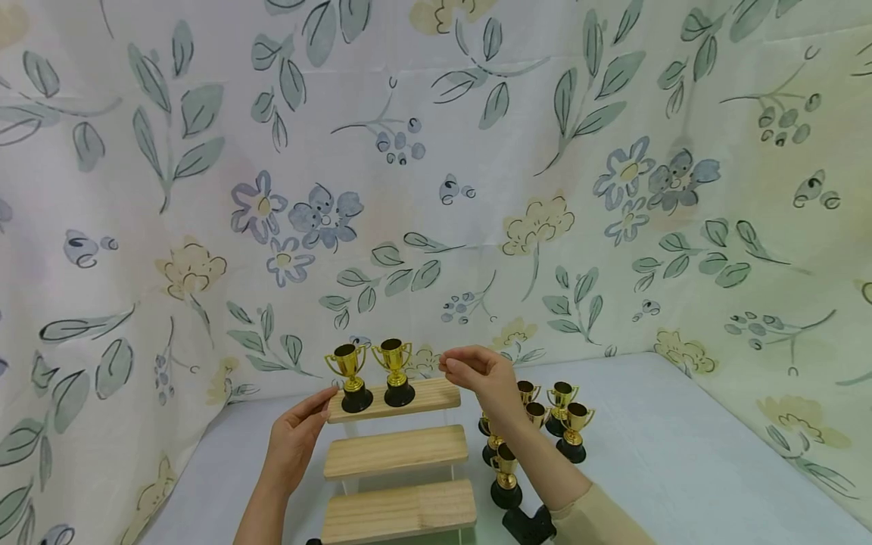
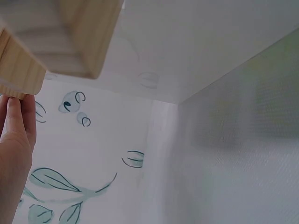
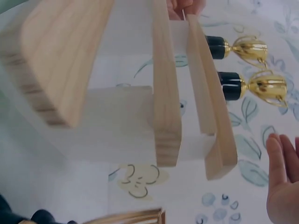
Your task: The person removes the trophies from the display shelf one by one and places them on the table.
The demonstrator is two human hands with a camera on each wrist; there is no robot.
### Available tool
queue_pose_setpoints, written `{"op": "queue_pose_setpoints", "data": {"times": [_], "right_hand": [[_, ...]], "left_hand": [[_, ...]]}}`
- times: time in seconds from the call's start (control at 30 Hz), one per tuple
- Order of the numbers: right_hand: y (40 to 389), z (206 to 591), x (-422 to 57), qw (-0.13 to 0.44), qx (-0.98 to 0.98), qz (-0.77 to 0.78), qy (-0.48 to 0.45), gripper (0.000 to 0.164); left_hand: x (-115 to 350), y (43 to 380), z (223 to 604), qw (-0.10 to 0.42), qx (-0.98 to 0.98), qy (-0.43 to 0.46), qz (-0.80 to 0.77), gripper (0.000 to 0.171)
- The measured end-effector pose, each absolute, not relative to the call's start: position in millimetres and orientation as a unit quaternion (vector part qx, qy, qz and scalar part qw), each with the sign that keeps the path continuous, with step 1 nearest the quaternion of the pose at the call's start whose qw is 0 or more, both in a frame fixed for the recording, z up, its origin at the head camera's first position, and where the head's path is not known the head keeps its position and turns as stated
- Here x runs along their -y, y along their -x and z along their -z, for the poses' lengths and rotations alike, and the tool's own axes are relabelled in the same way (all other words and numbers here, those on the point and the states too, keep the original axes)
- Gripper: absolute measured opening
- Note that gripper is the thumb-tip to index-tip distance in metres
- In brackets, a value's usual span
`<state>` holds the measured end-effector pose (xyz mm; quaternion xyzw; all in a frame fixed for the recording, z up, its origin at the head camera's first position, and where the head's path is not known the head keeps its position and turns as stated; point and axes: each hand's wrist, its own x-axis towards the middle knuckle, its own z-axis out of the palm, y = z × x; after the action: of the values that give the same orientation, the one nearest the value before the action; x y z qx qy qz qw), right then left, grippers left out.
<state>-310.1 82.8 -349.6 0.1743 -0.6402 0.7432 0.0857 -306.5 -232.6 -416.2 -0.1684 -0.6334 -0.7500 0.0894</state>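
Observation:
Two small gold trophy cups with black bases, a left one (image 1: 350,376) and a right one (image 1: 395,371), stand upright on the top plank (image 1: 436,393) of a three-step wooden stand. My left hand (image 1: 296,435) touches the left end of this plank; in the left wrist view its fairly straight fingers (image 2: 15,116) meet the wood. Near the plank's right end, my right hand (image 1: 485,378) is raised with loosely bent fingers and holds nothing. The right wrist view shows its fingers (image 3: 276,158) apart from both trophies.
The middle plank (image 1: 395,452) and bottom plank (image 1: 398,511) carry no trophies. Several more trophies (image 1: 574,431) stand right of the stand on the white tabletop (image 1: 681,454), partly behind my right forearm. A black object (image 1: 529,524) is beside that forearm. Floral cloth (image 1: 422,189) hangs behind.

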Motion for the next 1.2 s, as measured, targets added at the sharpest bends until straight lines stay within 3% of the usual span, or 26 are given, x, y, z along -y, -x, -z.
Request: {"op": "queue_pose_setpoints", "data": {"times": [1.2], "right_hand": [[330.3, 335.1, -24.6, 0.107, 0.652, -0.732, -0.166, 0.031]], "left_hand": [[231.7, 305.6, 415.0, 0.086, 0.64, 0.163, 0.746, 0.045]]}}
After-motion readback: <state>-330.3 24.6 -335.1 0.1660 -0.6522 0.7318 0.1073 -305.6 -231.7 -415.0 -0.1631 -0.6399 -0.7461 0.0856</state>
